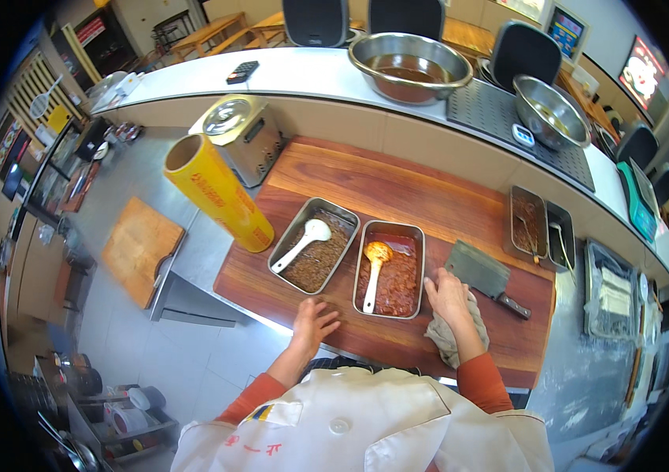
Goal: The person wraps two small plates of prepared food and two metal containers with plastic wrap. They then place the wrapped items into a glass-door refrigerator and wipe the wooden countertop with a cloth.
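My left hand (312,323) is over the front edge of the wooden board (287,168), fingers spread and holding nothing. Just beyond it stands a steel tray (271,265) of brown minced food (318,259), with a white spoon (296,251) lying in it. A second steel tray (423,259) to its right contains a red, oily sauce (398,286) and another white spoon (372,286), its bowl coated orange. Beside that tray is my right hand (449,295), apparently empty, above a crumpled grey cloth (446,342). A cleaver (479,268) lies flat past its fingertips.
A yellow film roll (219,194) stands on the board's left, before a steel appliance (252,141). At right are two narrow containers (528,221) with utensils. Steel bowls (408,88) line the raised counter (175,76). A cutting board (139,253) lies farther left.
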Demonstrator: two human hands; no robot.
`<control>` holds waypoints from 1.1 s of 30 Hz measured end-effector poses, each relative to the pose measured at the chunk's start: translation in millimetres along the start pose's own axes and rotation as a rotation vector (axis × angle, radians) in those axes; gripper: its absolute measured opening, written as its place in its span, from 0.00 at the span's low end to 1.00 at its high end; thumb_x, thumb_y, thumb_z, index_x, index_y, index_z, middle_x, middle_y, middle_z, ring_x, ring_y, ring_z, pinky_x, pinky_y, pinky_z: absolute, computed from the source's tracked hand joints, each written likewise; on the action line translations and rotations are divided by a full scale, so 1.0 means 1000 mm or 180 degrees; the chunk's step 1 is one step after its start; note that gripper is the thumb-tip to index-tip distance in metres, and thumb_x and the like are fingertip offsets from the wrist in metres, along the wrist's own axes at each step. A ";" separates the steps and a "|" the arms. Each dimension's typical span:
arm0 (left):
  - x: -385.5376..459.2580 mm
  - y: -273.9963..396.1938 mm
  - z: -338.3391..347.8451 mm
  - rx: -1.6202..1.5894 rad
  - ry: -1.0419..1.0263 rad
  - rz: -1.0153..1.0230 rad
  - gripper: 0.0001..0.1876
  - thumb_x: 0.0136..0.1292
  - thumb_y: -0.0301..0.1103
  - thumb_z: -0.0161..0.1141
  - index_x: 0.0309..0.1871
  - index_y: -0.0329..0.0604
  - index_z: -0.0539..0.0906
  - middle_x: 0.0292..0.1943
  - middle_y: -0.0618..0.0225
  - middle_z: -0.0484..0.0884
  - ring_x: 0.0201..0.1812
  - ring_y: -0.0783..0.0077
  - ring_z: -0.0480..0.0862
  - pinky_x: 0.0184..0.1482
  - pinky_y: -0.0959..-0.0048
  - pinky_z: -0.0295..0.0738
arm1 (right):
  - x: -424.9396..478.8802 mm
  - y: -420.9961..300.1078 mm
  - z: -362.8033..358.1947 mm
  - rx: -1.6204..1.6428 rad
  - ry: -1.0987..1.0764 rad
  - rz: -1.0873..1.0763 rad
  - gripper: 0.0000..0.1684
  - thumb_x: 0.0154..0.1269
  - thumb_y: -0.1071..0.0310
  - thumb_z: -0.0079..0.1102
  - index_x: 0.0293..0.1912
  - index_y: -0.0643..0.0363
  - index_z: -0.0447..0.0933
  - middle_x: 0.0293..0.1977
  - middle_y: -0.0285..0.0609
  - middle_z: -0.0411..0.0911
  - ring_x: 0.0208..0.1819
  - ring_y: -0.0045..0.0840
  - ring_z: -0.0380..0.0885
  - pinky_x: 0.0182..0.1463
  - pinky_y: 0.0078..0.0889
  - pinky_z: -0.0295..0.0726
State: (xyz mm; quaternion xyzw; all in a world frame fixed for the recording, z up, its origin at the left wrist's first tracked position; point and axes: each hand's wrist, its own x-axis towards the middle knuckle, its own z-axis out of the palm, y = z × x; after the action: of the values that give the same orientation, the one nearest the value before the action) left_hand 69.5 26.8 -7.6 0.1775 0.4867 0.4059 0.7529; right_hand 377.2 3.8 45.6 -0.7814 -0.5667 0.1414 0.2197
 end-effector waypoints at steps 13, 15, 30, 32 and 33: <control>0.078 0.075 -0.061 0.1062 0.0369 0.1107 0.22 0.75 0.45 0.42 0.68 0.52 0.63 0.62 0.68 0.68 0.61 0.69 0.68 0.59 0.57 0.66 | -0.015 0.019 0.063 0.1437 -0.0714 0.0647 0.14 0.70 0.65 0.46 0.33 0.66 0.73 0.19 0.40 0.75 0.18 0.24 0.80 0.19 0.27 0.75; 0.066 0.079 -0.055 0.1076 0.0443 0.1079 0.21 0.75 0.45 0.42 0.66 0.50 0.64 0.60 0.68 0.69 0.60 0.69 0.69 0.59 0.57 0.66 | -0.027 0.000 0.062 0.1682 -0.0685 0.1020 0.14 0.70 0.65 0.45 0.32 0.65 0.73 0.19 0.40 0.76 0.19 0.25 0.80 0.18 0.25 0.75; 0.163 0.097 -0.033 0.0695 0.0247 0.1566 0.20 0.75 0.37 0.44 0.64 0.35 0.66 0.57 0.61 0.73 0.57 0.71 0.73 0.60 0.71 0.66 | -0.042 -0.045 0.085 0.2144 -0.0137 0.1235 0.16 0.69 0.64 0.47 0.29 0.65 0.74 0.19 0.43 0.78 0.18 0.23 0.79 0.19 0.24 0.75; 0.179 0.103 -0.008 0.0561 0.0041 0.1539 0.22 0.74 0.39 0.45 0.64 0.34 0.66 0.58 0.60 0.73 0.58 0.69 0.72 0.62 0.69 0.64 | -0.049 -0.048 0.091 0.2564 -0.0255 0.1435 0.15 0.69 0.64 0.47 0.30 0.64 0.73 0.20 0.44 0.79 0.18 0.23 0.79 0.20 0.23 0.75; 0.188 0.107 0.002 0.0598 0.0035 0.1539 0.23 0.74 0.41 0.45 0.64 0.34 0.66 0.59 0.60 0.72 0.60 0.68 0.71 0.64 0.69 0.62 | -0.052 -0.051 0.096 0.2780 -0.0329 0.1520 0.15 0.69 0.63 0.47 0.30 0.64 0.73 0.21 0.44 0.79 0.18 0.23 0.78 0.20 0.23 0.75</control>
State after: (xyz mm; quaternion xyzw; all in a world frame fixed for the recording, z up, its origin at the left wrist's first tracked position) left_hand 61.4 239.4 -45.9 0.3556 0.4697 0.5280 0.6116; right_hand 273.8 -14.2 -13.0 -0.7163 -0.2701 0.4503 0.4595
